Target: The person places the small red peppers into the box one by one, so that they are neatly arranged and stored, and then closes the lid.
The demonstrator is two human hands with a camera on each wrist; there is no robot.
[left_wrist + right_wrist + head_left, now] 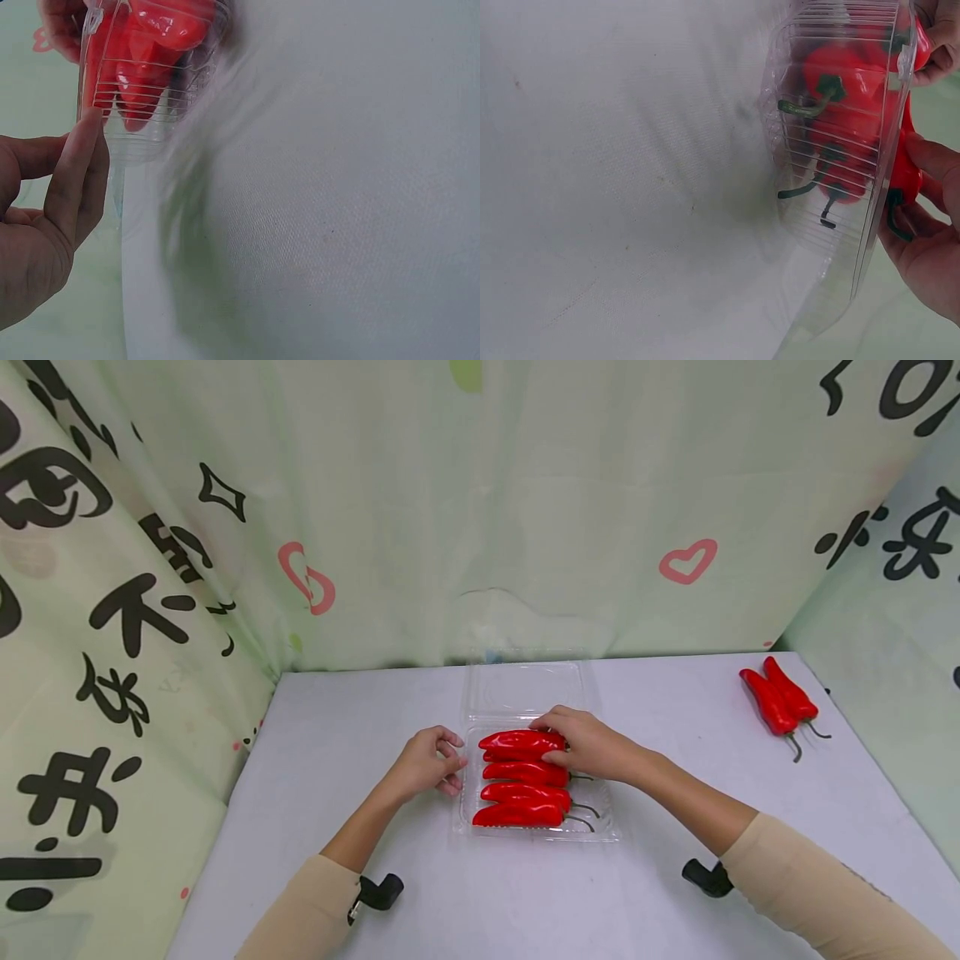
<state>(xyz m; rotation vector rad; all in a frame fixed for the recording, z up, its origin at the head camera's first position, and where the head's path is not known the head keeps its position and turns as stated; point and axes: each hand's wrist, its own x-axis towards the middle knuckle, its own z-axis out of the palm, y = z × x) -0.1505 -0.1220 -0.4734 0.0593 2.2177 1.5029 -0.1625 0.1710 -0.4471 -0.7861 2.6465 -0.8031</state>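
Several red peppers (519, 814) lie side by side in a clear plastic clamshell box (600, 835), green stems pointing right. My right hand (588, 745) grips the farthest red pepper (517, 741) near its stem end, over the far part of the box. In the right wrist view, that pepper (906, 176) sits between thumb and fingers, above the box rim. At the box's left side is my left hand (431, 764), its fingers loosely bent with nothing between them. The left wrist view shows its fingertips right at the box wall (142, 154).
Two more red peppers (780, 697) lie at the far right of the white-covered table (675, 710). The box's clear lid (525, 689) lies folded back toward the printed curtain (450, 527), which stands behind the table. Black wrist mounts (381, 892) stick out from both sleeves.
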